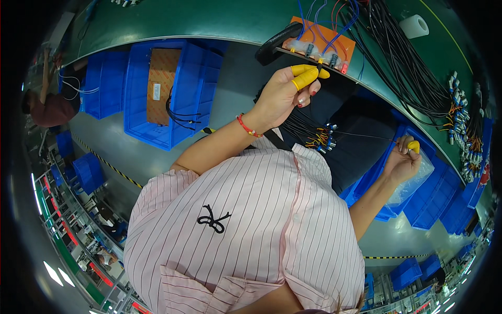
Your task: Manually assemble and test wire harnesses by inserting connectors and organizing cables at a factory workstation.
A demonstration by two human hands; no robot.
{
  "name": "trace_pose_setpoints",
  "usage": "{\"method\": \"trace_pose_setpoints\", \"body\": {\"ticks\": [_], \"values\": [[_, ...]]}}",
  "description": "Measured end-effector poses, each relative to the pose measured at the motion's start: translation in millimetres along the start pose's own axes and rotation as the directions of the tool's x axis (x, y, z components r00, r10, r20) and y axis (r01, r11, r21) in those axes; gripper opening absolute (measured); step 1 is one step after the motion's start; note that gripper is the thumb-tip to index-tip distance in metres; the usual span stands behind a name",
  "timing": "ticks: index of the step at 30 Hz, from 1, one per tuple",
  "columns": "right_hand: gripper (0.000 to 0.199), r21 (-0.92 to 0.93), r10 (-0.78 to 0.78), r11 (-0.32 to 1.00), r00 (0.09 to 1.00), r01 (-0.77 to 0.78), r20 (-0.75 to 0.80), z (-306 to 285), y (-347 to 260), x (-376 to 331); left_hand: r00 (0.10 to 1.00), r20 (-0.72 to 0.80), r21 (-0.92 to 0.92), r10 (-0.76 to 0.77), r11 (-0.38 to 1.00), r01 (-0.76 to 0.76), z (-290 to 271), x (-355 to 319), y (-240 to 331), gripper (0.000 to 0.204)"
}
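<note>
The left hand (285, 91), fingers pinched together in yellow finger cots, holds a thin black wire (361, 137) near the orange test fixture (323, 44) on the green counter (209, 23), while the right hand (401, 159) pinches its far end over a blue bin (444, 199), with many wire bundles (418, 78) seemingly left to handle.

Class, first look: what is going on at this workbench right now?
A person in a striped shirt works on wiring at a green bench. The left hand, in yellow finger cots, pinches a connector at the orange test board. The right hand holds a thin black wire stretched from a bundle of cables over the lap. Blue bins stand on the floor.
</note>
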State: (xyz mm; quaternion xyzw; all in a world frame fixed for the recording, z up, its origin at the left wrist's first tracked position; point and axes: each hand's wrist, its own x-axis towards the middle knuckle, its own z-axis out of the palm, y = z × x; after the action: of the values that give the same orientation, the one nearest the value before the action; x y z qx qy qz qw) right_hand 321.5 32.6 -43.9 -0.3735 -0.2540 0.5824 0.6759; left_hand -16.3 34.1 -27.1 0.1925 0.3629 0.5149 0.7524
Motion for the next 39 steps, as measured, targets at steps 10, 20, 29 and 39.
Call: {"method": "trace_pose_setpoints", "body": {"ticks": [10,20,29,39], "values": [[0.013,0.046,0.043,0.998,0.997,-0.04,-0.059,4.6,-1.5,0.7,1.0,-0.004,-0.085,-0.008,0.996,0.007,4.9,-0.7,1.8,0.025],[0.023,0.067,0.07,0.996,0.997,-0.067,-0.04,-6.7,1.4,3.3,0.998,-0.018,-0.275,-0.066,0.96,0.058,10.2,-1.9,7.5,0.025],[0.021,0.099,0.083,0.992,0.995,-0.077,-0.056,-10.7,4.3,5.7,0.998,-0.065,-0.13,-0.026,0.991,0.017,13.2,-2.2,12.2,0.023],[0.018,0.079,0.094,0.993,0.993,-0.088,-0.07,-2.7,11.7,9.2,1.0,-0.023,-0.207,-0.014,0.978,0.009,7.1,5.8,9.1,0.023]]}}
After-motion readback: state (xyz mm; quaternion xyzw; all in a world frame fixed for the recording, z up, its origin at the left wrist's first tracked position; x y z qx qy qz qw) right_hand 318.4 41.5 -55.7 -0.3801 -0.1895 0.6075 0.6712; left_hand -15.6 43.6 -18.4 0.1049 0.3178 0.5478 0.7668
